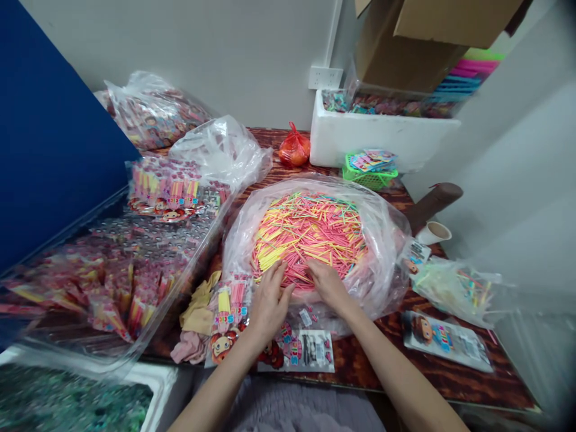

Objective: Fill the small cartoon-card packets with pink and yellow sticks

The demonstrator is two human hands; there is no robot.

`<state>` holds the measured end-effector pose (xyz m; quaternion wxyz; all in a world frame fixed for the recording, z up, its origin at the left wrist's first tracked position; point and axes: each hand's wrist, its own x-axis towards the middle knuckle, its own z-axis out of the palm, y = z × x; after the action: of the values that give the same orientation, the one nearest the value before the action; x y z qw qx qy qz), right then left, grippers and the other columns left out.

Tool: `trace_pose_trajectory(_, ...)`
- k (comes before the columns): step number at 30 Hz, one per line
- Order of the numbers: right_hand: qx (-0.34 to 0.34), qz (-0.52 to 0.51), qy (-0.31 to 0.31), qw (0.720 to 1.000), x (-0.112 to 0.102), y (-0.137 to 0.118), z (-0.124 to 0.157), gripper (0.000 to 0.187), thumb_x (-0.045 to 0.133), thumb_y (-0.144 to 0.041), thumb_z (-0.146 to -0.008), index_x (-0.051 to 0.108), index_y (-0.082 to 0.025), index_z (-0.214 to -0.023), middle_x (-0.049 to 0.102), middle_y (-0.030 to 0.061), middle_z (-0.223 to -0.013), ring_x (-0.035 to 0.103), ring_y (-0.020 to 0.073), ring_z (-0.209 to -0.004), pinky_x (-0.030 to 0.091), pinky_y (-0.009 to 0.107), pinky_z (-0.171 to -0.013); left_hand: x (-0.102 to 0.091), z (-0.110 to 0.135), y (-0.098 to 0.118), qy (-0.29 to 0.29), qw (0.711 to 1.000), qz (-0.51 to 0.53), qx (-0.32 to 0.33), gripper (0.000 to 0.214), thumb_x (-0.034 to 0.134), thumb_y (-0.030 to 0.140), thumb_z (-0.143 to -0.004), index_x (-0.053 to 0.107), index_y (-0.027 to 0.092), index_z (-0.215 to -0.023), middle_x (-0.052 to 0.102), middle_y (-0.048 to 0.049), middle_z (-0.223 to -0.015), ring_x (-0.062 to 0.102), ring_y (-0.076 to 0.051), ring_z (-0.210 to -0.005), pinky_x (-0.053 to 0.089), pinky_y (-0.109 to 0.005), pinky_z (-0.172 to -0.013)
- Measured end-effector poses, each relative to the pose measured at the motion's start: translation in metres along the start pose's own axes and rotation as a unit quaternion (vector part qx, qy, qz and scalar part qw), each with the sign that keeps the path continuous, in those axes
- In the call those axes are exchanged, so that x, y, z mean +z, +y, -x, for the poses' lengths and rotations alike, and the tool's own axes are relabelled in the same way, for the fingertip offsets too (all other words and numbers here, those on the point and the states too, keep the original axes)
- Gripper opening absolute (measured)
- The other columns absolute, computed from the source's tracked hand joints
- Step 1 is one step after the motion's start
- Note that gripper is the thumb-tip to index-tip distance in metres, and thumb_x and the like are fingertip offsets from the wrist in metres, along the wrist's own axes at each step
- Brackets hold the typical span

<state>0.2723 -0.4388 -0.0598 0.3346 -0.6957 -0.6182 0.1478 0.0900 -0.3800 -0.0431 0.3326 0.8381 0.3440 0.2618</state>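
Note:
A large clear plastic bag (240,231) lies spread open, heaped with thin pink, yellow and green candy-like sticks (310,234). At the near edge of the heap is my left hand (271,297), its thumb apart from its extended fingers. My right hand (327,283) faces it, fingertips touching the pink sticks. I see no stick clearly gripped in either hand. Under and beside my left wrist are printed packets (231,300) showing pink and yellow sticks. Another printed packet (317,351) lies flat at the table's front edge, partly covered by my left forearm.
At left, a clear plastic-lined tray (189,270) holds many filled packets. A white foam box (382,135), a green basket (369,177) and a red bag (294,149) stand behind. To the right are a paper cup (434,233) and a flat packet (447,341).

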Motion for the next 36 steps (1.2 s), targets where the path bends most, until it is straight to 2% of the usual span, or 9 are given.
trace_pose_trajectory(5,0.055,-0.228,0.051,0.971,0.008,-0.007,0.009,0.017,0.046,-0.025,-0.093,0.062,-0.021,-0.087,0.063,0.0023,-0.082,0.06,0.0187,-0.079,0.047,0.029,-0.074,0.005,-0.005,0.021,0.036,0.997,-0.02,0.062,0.073,0.046,0.03,-0.095,0.003,0.022,-0.153,0.018,-0.0146,-0.159,0.017,-0.026,-0.147,0.025,-0.051,-0.116)
trace_pose_trajectory(7,0.082,-0.31,0.051,0.946,0.017,-0.008,0.015,0.016,0.05,-0.031,-0.091,0.062,-0.021,-0.089,0.065,0.0026,-0.086,0.061,0.0199,-0.084,0.049,0.03,-0.077,0.01,-0.006,0.029,0.001,0.992,-0.041,0.118,0.074,0.043,0.031,-0.096,-0.002,0.021,-0.153,0.012,-0.0138,-0.161,0.012,-0.027,-0.148,0.02,-0.052,-0.117)
trace_pose_trajectory(11,0.126,-0.343,0.073,0.928,0.028,-0.003,0.026,0.019,0.053,-0.034,-0.088,0.065,-0.02,-0.095,0.068,0.0037,-0.093,0.061,0.0215,-0.088,0.049,0.033,-0.081,0.019,-0.005,0.03,-0.131,0.976,-0.052,0.168,0.066,0.04,0.033,-0.097,0.007,0.022,-0.153,0.025,-0.0137,-0.158,0.023,-0.025,-0.145,0.025,-0.052,-0.116)
trace_pose_trajectory(14,0.124,-0.353,0.076,0.924,0.025,0.0,0.03,0.018,0.054,-0.031,-0.088,0.066,-0.021,-0.096,0.069,0.0032,-0.094,0.062,0.0207,-0.09,0.048,0.033,-0.084,0.012,0.005,0.023,-0.099,0.986,-0.029,0.13,0.057,0.041,0.032,-0.097,0.021,0.019,-0.149,0.036,-0.0153,-0.152,0.03,-0.025,-0.141,0.032,-0.048,-0.112)
trace_pose_trajectory(17,0.124,-0.348,0.087,0.925,0.017,0.0,0.035,0.015,0.054,-0.027,-0.088,0.068,-0.021,-0.089,0.069,0.0028,-0.087,0.063,0.0198,-0.088,0.047,0.031,-0.083,-0.003,0.026,0.017,-0.073,0.993,-0.032,0.086,0.033,0.042,0.028,-0.097,0.05,0.019,-0.128,0.061,-0.0127,-0.122,0.054,-0.025,-0.116,0.045,-0.044,-0.097)
trace_pose_trajectory(20,0.13,-0.342,0.098,0.926,0.013,0.001,0.038,0.014,0.055,-0.025,-0.087,0.068,-0.021,-0.088,0.069,0.0031,-0.087,0.063,0.0195,-0.089,0.047,0.03,-0.082,-0.009,0.05,0.011,-0.146,0.983,-0.074,0.09,0.02,0.051,0.027,-0.093,0.059,0.019,-0.11,0.063,-0.0093,-0.105,0.057,-0.025,-0.1,0.048,-0.043,-0.087)
trace_pose_trajectory(23,0.13,-0.346,0.097,0.924,0.013,0.001,0.039,0.013,0.056,-0.024,-0.087,0.069,-0.021,-0.088,0.07,0.0032,-0.088,0.063,0.0192,-0.088,0.047,0.03,-0.082,-0.003,0.064,0.005,-0.192,0.97,-0.116,0.098,0.041,0.066,0.027,-0.083,0.054,0.021,-0.122,0.059,-0.0093,-0.114,0.052,-0.028,-0.105,0.046,-0.047,-0.089)
trace_pose_trajectory(31,0.129,-0.345,0.104,0.924,0.017,0.003,0.041,0.014,0.056,-0.025,-0.086,0.07,-0.021,-0.087,0.07,0.0042,-0.087,0.064,0.0203,-0.088,0.048,0.032,-0.082,0.005,0.061,0.006,-0.135,0.979,-0.131,0.074,0.065,0.066,0.027,-0.082,0.038,0.024,-0.14,0.05,-0.012,-0.132,0.048,-0.03,-0.117,0.042,-0.048,-0.095)
trace_pose_trajectory(36,0.134,-0.339,0.106,0.925,0.018,0.003,0.042,0.015,0.058,-0.029,-0.085,0.07,-0.02,-0.087,0.071,0.0049,-0.087,0.064,0.0208,-0.087,0.049,0.033,-0.081,0.011,0.059,0.001,-0.073,0.988,-0.125,0.057,0.036,0.055,0.019,-0.088,0.051,0.017,-0.124,0.062,-0.0099,-0.105,0.055,-0.026,-0.097,0.046,-0.041,-0.084)
